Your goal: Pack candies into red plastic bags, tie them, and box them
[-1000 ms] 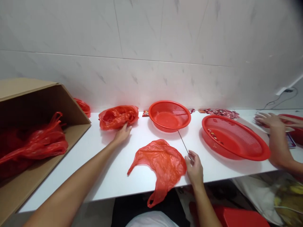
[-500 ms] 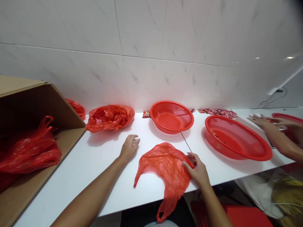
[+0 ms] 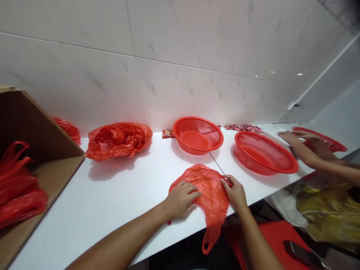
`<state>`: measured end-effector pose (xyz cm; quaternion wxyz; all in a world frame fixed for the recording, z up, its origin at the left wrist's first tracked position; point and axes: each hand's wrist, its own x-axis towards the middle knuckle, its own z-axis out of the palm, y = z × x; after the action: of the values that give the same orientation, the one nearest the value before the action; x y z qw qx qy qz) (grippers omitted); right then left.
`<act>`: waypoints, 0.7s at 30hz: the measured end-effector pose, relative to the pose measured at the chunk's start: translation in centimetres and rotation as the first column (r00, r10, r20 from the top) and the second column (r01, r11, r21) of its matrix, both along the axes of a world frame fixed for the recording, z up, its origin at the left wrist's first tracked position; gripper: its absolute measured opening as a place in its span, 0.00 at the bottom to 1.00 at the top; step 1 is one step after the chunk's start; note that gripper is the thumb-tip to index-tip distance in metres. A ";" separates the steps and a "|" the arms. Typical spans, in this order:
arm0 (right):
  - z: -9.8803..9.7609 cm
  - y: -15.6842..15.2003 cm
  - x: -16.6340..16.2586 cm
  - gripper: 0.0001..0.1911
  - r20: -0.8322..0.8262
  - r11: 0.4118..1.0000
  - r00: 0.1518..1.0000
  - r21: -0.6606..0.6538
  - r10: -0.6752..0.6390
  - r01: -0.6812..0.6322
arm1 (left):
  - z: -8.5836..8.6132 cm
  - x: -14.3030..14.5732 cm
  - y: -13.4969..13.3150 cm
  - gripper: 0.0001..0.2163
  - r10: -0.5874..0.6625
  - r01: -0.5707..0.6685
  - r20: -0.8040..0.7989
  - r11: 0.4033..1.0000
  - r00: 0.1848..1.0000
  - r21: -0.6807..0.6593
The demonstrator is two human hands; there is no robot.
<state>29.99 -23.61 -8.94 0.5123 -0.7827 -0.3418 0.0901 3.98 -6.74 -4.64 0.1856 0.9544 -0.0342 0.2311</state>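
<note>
A thin red plastic bag [image 3: 210,191] lies spread at the front edge of the white table, one handle loop hanging over the edge. My right hand [image 3: 235,193] pinches the bag's right side between thumb and fingers. My left hand [image 3: 182,198] rests over the bag's left part, palm down, its thumb apart from the fingers; it covers that part of the bag. Beyond the bag stands a round red plastic basket [image 3: 197,140] with perforated sides, holding nothing that I can see.
A cardboard box [image 3: 60,176] with red bags lies at left. A crumpled red bag [image 3: 119,140] and small red packets [image 3: 168,134] lie along the wall. At right are a larger red basket [image 3: 266,153], a co-worker's hands [image 3: 295,138] and a phone [image 3: 302,255] on a red surface.
My left hand has moved right from the bare table onto the bag. My right hand keeps hold of the bag's right side. The view has shifted to the right.
</note>
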 end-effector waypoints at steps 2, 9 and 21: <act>0.0 -0.1 0.0 0.26 0.048 1.000 0.999 -0.029 -0.003 0.005 | -0.4 0.1 0.8 0.13 0.056 -0.057 -0.051 0.998 0.997 -0.019; -0.1 0.1 0.3 0.37 0.098 0.994 0.995 0.107 -0.015 0.005 | -0.7 0.1 2.3 0.13 0.262 -0.267 -0.100 0.963 0.960 -0.043; 8.5 2.6 -20.6 0.22 0.230 0.847 0.823 -0.016 0.520 -0.531 | -0.2 -0.5 3.2 0.08 0.518 -0.524 -0.089 0.828 0.851 -0.198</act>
<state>9.35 -21.04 -0.41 0.4443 -0.6507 -0.6019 0.1299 3.51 -3.57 -4.85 0.2183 0.9052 0.2554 0.2601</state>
